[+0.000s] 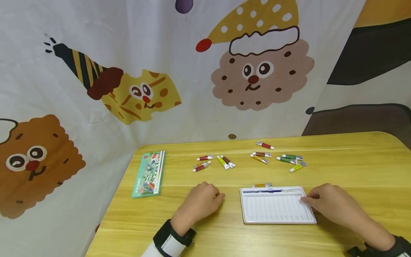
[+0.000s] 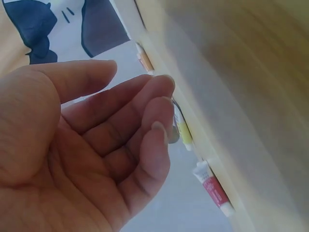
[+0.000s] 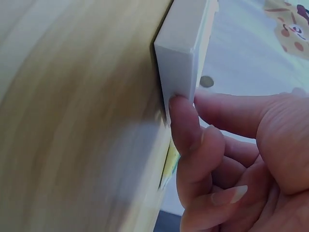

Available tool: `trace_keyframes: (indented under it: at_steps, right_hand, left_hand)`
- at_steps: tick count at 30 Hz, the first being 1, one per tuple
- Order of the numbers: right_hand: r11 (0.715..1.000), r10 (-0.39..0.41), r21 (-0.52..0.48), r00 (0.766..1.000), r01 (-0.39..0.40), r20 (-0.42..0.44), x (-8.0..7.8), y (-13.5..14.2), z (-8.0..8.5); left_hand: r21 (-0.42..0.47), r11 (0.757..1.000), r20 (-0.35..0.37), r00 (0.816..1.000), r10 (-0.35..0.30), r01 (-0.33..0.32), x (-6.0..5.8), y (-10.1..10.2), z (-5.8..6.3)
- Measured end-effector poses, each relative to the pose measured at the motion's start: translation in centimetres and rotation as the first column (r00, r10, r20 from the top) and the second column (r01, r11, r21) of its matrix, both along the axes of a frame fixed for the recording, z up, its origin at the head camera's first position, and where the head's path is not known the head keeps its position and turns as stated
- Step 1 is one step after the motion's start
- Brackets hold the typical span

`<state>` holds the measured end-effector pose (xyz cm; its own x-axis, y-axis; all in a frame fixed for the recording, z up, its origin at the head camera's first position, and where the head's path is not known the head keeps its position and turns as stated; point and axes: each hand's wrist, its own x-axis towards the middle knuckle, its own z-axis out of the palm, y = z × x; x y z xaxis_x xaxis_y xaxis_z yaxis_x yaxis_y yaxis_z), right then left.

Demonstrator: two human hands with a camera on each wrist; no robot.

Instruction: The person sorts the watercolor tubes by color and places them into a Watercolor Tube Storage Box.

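Observation:
My right hand (image 1: 335, 203) pinches the right edge of a white plastic tray (image 1: 273, 208). Its thumb is on the rim and the index finger against the side wall (image 3: 176, 67). Narrow slots fill the tray, and a blue paintbrush (image 1: 263, 191) lies along its far side. To the left, my left hand (image 1: 200, 201) rests over the table with fingers loosely curled and nothing in them, as its palm (image 2: 72, 159) shows in the left wrist view. Just behind the tray an ochre paint tube (image 1: 261, 185) is partly hidden.
Several small paint tubes lie scattered at the back, among them a red tube (image 1: 265, 145), a yellow tube (image 1: 223, 162) and a green tube (image 1: 287, 160). A flat green printed box (image 1: 148, 175) sits at the left edge of the wooden table (image 1: 224, 235). A cartoon-printed cloth (image 1: 192, 121) hangs behind.

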<state>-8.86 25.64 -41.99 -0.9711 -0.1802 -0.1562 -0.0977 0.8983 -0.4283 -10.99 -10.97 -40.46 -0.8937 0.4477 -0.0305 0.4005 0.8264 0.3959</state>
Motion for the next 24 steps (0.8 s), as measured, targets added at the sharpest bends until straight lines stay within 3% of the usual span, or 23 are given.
trace_keyframes:
  at_steps: [13,24]
  right_hand:
    - [0.995,-0.040,-0.088,0.999,0.043,0.029,0.2,-3.4,0.3]
    - [0.990,-0.076,-0.115,0.993,0.086,0.091,0.0,-5.7,0.4]
  left_hand:
    - [-0.013,0.999,0.006,0.999,-0.034,0.034,-0.2,1.4,-0.1]
    - [-0.054,0.998,0.050,0.998,0.031,-0.028,-0.4,1.7,-0.2]
